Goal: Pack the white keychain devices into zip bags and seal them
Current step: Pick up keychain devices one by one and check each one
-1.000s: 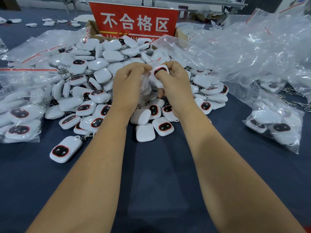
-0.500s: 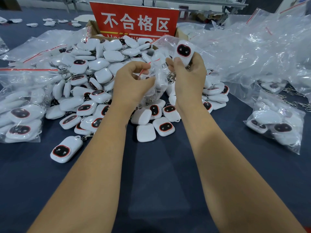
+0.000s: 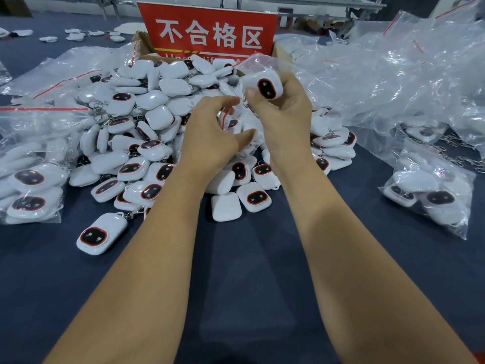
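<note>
While the right hand (image 3: 283, 111) pinches a white rounded plastic keychain device (image 3: 263, 85) above the heap of white devices (image 3: 157, 122), left hand (image 3: 212, 137) grips a clear zip bag (image 3: 242, 132) beside it, over the dark blue worktop (image 3: 249, 285).

Desk (image 3: 249, 298): dark blue cloth cover. Big heap of white keychain devices (image 3: 157, 122) at middle-left; one stray device (image 3: 101, 233) lies apart near front-left. Filled zip bags (image 3: 31, 179) at left edge, another filled bag (image 3: 430, 190) at right. Empty clear bags (image 3: 393, 74) piled back-right. Red sign (image 3: 210, 32) stands behind heap.
</note>
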`<state>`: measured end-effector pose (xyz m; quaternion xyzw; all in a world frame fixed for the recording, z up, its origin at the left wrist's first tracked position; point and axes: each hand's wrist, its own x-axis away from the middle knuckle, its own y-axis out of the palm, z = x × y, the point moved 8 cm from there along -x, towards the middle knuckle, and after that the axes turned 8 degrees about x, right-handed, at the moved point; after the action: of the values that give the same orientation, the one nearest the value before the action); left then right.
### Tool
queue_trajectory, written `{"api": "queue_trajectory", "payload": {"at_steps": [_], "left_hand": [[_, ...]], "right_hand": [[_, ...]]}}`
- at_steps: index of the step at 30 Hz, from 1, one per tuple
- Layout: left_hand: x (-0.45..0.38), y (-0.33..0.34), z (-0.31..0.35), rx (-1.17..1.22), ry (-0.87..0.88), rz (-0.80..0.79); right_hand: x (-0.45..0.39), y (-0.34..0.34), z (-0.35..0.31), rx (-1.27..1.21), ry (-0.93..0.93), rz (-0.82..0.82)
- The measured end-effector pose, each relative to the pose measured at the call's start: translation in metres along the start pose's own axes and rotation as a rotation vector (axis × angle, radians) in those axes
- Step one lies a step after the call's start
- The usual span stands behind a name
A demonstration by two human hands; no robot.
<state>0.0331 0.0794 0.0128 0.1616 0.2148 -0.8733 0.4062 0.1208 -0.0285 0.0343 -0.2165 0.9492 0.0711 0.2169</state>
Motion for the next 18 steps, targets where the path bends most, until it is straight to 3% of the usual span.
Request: {"api": "queue_trajectory", "payload": {"at_steps": [6,11,18], "left_hand": [[0.002,-0.004,0.007,0.059,0.030,0.031],[0.003,-0.006,0.012,0.017,0.079,0.065],[0.005,-0.004,0.016,0.019,0.086,0.042]], "right_hand": [[0.003,0.007,0.006,0.212,0.040,-0.055],[0.008,0.017,0.002,0.599,-0.155,-0.104],[0.011,0.016,0.006,0.426,-0.083,-0.121]]}}
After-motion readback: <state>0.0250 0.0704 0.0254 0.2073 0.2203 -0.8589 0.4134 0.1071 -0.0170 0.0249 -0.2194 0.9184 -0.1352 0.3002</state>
